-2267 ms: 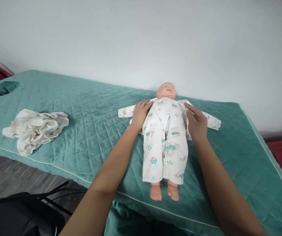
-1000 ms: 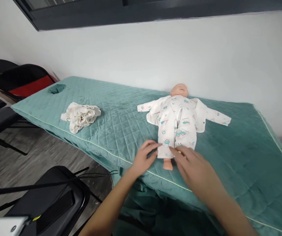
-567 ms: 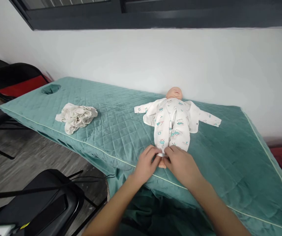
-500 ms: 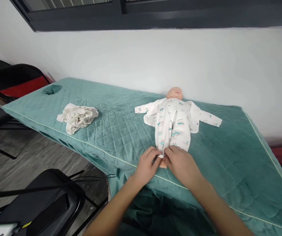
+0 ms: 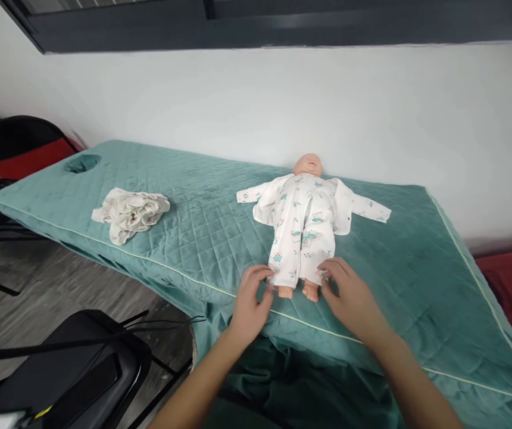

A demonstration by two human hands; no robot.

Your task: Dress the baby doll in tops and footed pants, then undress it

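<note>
The left hand (image 5: 250,304) and right hand (image 5: 349,295), fingers curved, are at opposite outer edges of the white printed cloth trousers' (image 5: 318,241) cuffs (image 5: 287,280); whether they pinch cloth I cannot tell. Half a second ago they met at one cuff. The smooth pinkish baby doll (image 5: 308,165), both feet (image 5: 285,292) now showing, lies on the green quilted bed (image 5: 202,238).

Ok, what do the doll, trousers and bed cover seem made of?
Doll: probably matte vinyl or similar plastic, from its smooth moulded surface. Trousers: likely soft cotton, matte with small creases. Bed cover: velvet-like quilted fabric, given its diamond stitching and patchy sheen.
</note>
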